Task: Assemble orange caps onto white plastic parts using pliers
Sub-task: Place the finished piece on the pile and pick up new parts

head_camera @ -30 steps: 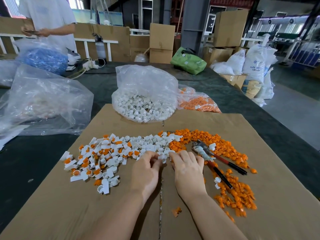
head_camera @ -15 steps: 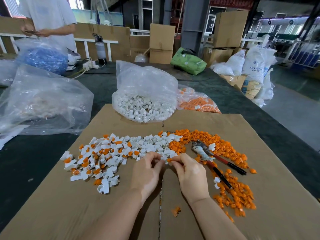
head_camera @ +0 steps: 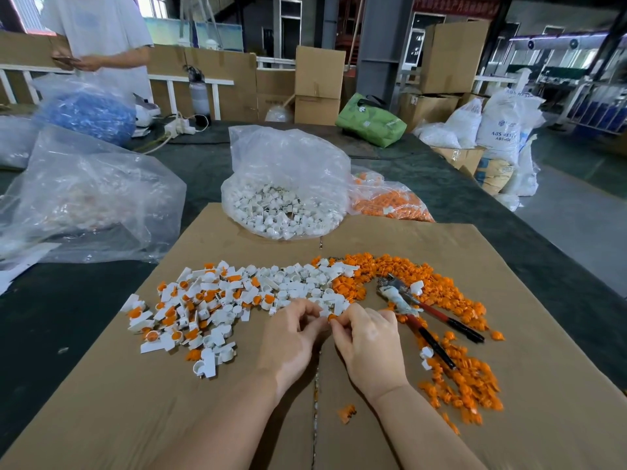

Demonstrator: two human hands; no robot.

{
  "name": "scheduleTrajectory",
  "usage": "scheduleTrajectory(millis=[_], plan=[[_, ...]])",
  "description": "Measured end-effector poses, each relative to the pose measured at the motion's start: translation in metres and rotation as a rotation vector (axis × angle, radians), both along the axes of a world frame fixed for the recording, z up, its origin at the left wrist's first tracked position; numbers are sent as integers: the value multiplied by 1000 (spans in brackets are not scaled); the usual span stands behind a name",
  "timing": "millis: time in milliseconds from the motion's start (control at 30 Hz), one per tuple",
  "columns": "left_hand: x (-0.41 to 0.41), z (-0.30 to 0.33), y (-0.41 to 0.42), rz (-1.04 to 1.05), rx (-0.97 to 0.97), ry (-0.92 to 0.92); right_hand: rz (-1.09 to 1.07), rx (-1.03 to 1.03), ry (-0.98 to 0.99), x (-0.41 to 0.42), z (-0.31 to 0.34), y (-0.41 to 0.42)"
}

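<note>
Change: both hands have drawn together since a second ago; the right hand (head_camera: pixel 368 347), then flat on the pile's near edge, now has its fingertips curled, and an orange cap shows between the two hands.
Left hand (head_camera: pixel 291 337): grip closed, fingers pinching a white part (head_camera: pixel 324 312) at the near edge of the white pile.
Right hand: grip closed, thumb and forefinger pinching an orange cap (head_camera: pixel 332 317), which touches the white part.
White pile (head_camera: pixel 281 286): loose white parts spread across the middle of the cardboard sheet (head_camera: pixel 135 418); toward the sheet's left edge many already carry orange caps.
Orange pile (head_camera: pixel 441 300): loose caps curving from the sheet's middle down toward its right edge.
Pliers (head_camera: pixel 420 317): lying on the orange pile just right of the right hand, handles red and black, unheld.
Stray cap (head_camera: pixel 346 412): alone on the sheet between the forearms.
Bags: clear bag of white parts (head_camera: pixel 285 198) at the sheet's far edge; bag of orange caps (head_camera: pixel 390 201) just right of it.
Surface (head_camera: pixel 51 317): dark, under the cardboard.
Background: a person in a white shirt (head_camera: pixel 98 32) stands at the far left corner.
</note>
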State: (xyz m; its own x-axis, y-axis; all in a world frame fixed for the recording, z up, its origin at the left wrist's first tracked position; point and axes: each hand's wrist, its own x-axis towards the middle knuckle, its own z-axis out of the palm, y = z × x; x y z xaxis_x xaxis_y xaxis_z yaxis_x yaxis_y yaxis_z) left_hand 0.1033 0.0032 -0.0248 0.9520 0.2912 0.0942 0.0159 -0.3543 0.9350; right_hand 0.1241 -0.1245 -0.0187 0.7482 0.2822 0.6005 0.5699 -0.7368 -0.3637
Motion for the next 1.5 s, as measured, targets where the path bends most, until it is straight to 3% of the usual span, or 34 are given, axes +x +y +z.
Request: scheduleTrajectory(millis=[533, 1500], plan=[[1, -1, 0, 25, -65, 13, 161, 106, 76, -2, 2, -4], [1, -1, 0, 15, -43, -4, 143, 101, 47, 0, 3, -5]])
